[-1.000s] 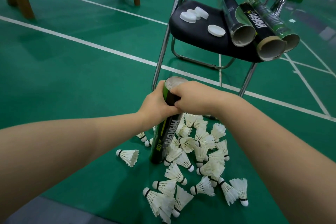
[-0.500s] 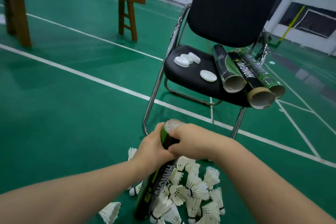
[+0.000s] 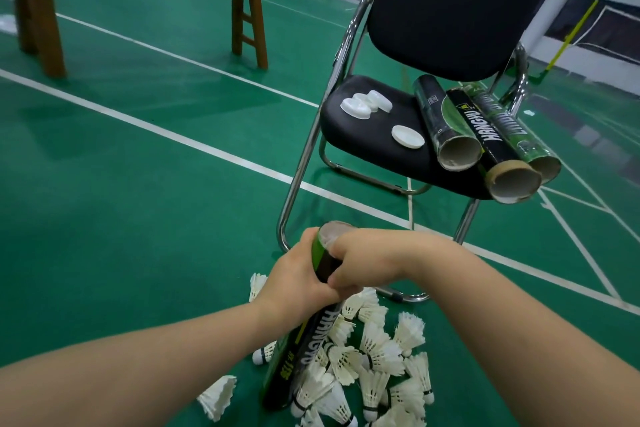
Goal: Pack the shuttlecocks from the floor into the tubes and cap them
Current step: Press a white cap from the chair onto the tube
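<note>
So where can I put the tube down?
The chair seat has a bare strip at its front left, bordered by the cap pile and the lone cap. The floor left of the shuttlecocks is bare too. Crowded: the seat's right side, under three tubes.

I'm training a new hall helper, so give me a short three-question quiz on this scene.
1. True or false: the left hand and right hand both grip one tube standing among the shuttlecocks.
2. How many open tubes lie on the chair?
3. The loose white caps lie: A floor, B chair seat, C bench.
Key: 1 true; 2 three; 3 B.
</note>
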The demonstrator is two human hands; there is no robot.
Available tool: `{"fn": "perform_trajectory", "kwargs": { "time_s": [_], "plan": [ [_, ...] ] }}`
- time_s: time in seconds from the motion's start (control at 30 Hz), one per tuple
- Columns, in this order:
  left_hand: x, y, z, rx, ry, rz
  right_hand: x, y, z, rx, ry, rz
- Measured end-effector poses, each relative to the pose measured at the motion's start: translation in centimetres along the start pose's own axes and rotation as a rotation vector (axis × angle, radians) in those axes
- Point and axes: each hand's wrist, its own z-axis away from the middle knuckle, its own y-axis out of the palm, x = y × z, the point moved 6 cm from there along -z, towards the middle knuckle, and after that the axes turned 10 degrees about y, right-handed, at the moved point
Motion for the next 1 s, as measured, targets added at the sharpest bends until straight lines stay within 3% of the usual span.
{"fn": "perform_trajectory", "kwargs": {
  "time_s": [0.5, 0.87, 1.0],
  "plan": [
    [0.1, -0.4, 0.8, 0.011, -0.020, -0.006, 0.8, -0.5, 1.3, 0.017, -0.051, 0.033],
    [0.6, -2.2, -3.3, -0.145, -0.095, -0.085, 0.4, -3.3, -0.9, -0.672, -0.141, -0.077],
    [-0.4, -3.1, -6.6, -0.170, -0.067, -0.137, -0.9, -6.0, -1.4, -0.971, -0.159, -0.250]
  ]
}}
